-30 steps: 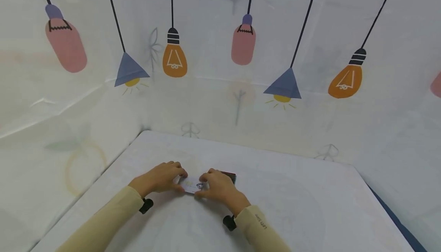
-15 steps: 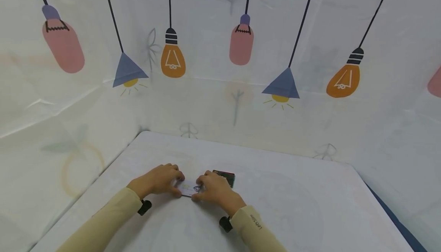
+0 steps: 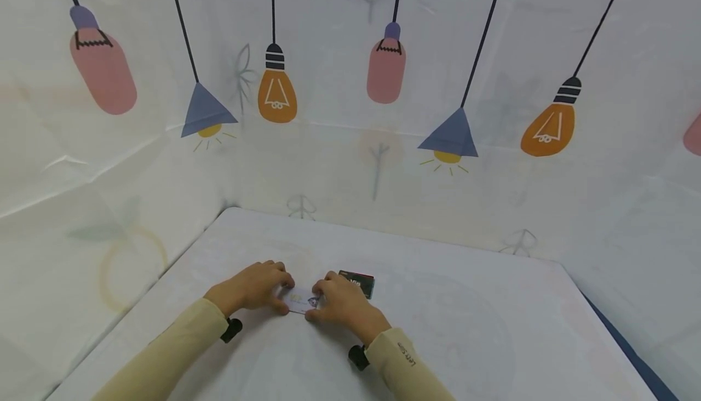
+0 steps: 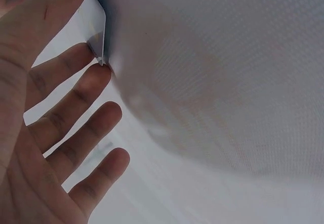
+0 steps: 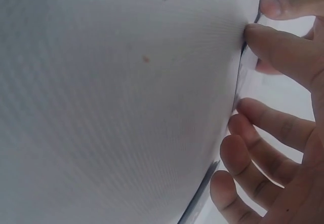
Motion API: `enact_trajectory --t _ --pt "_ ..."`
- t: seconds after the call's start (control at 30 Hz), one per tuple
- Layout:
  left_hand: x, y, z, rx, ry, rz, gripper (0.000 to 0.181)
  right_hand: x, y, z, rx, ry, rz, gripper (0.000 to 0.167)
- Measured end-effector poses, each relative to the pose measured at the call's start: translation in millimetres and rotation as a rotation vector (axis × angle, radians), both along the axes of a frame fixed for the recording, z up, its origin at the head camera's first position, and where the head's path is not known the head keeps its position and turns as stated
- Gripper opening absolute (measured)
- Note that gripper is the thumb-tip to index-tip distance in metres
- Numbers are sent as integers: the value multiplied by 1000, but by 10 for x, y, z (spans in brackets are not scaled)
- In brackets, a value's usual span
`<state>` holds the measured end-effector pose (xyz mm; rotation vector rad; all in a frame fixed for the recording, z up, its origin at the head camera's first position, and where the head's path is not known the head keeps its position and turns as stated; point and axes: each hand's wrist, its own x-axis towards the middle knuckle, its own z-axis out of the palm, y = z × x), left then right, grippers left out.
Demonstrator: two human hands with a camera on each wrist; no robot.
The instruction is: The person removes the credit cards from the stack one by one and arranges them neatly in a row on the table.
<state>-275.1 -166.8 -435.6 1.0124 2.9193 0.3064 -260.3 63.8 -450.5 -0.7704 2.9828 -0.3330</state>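
A white card (image 3: 298,300) with a small printed picture lies flat on the table between both hands. My left hand (image 3: 253,288) holds its left end, thumb at the near edge and fingers at the far edge. In the left wrist view the card's corner (image 4: 96,24) shows between thumb and fingertips. My right hand (image 3: 345,300) grips the right end the same way, thumb near and fingers far. The right wrist view shows the card (image 5: 248,67) edge-on, low against the table. A dark card pile (image 3: 362,284) with light lettering lies just beyond the right hand, partly hidden by it.
The white table (image 3: 465,322) has its left edge along a draped sheet (image 3: 82,255) and its back edge against a printed wall sheet (image 3: 339,163) with lamp drawings. A dark wrist camera (image 3: 358,357) hangs under the right wrist, another camera (image 3: 232,330) under the left.
Over the first half second both hands and the white card shifted slightly toward me, uncovering more of the dark card pile. Since then the hands have hardly moved.
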Motion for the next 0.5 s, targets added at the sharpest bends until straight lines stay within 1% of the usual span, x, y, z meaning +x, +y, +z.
enact_trajectory --t 0.3,0.43,0.5 --pt "21 23 38 -7 -10 9 49 23 7 -3 -9 -6 1 49" --pt "24 31 42 -1 0 -1 49 35 24 5 -6 0 6 49" --pt "14 44 34 5 15 -7 47 39 46 24 -22 -4 9 49"
